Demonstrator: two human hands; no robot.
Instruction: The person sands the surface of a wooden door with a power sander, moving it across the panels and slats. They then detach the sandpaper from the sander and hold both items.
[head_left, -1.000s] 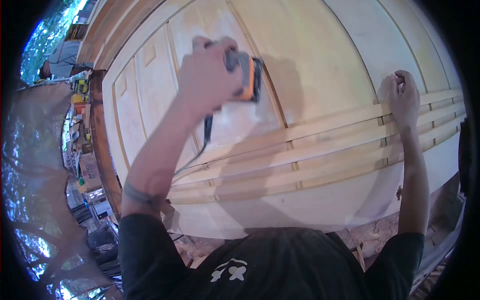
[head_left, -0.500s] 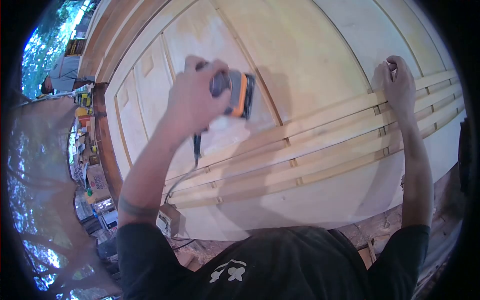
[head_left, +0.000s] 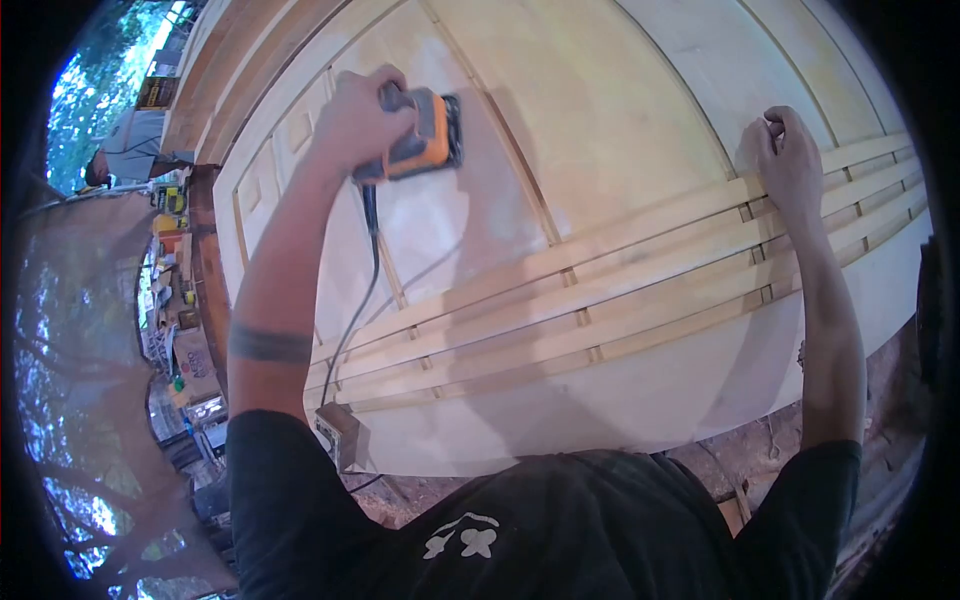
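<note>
My left hand [head_left: 362,122] is wrapped round an orange and black electric sander [head_left: 425,140]. The sander's pad faces a pale wooden panel [head_left: 410,240] framed by raised strips; a dark cord [head_left: 372,290] trails from the tool towards me. My right hand [head_left: 788,160] is closed, fingers curled in towards the thumb, over the right part of the panelled piece beside the long slats [head_left: 640,270]. Whether anything small is between those fingers, I cannot make out.
A small box-like block [head_left: 340,438] stands at the near left edge beside the cord. Another person [head_left: 130,148] is at the far left. Boxes and tools [head_left: 190,350] line the left side, and long boards [head_left: 225,80] lie beyond the panelled piece. Dusty ground [head_left: 430,492] shows below.
My left hand has moved the sander left and farther away across the panel, turning it slightly. The cord has straightened out behind it. My right hand has barely shifted.
</note>
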